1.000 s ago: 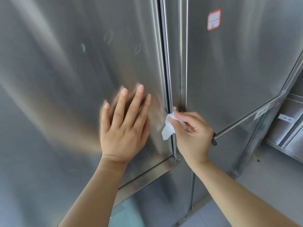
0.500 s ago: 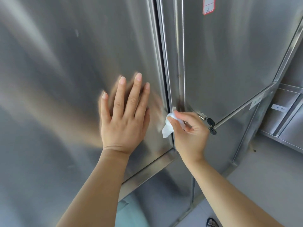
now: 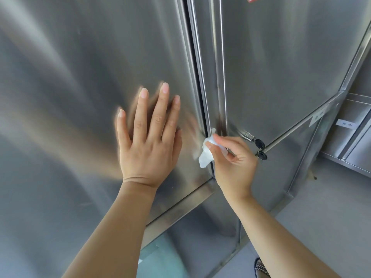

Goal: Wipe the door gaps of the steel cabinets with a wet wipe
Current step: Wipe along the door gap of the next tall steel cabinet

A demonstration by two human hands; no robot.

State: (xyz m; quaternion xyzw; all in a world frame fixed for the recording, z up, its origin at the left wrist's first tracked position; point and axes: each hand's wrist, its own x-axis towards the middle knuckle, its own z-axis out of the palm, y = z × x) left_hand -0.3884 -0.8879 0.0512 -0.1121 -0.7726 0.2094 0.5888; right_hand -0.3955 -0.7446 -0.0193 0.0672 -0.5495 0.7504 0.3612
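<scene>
While two tall steel cabinet doors fill the view, the left door [image 3: 80,97] and the right door [image 3: 281,67] meet at a narrow dark door gap [image 3: 196,67]. Judging by where the cleaning is happening, the pass down this gap is close to its lower end. Whether the upper stretch is clean cannot be told. The horizontal seam under the doors [image 3: 180,203] and the neighbouring cabinets [image 3: 351,127] at right look left to do.

The left hand [image 3: 148,149] lies flat on the left door, fingers straight and spread, its grip open and holding nothing. The right hand [image 3: 234,159] has its grip closed on a white wet wipe [image 3: 205,157], pinched between thumb and fingertips and pressed to the gap just above the doors' bottom edge.

The gap's long axis runs vertically, leaning from upper left to lower right in this wide-angle shot. The crumpled wipe lies roughly along it: the upper tip touches the gap and the loose corner points down and slightly left.

Just right of that hand, a lock with black-headed keys [image 3: 258,144] juts from the right door.
</scene>
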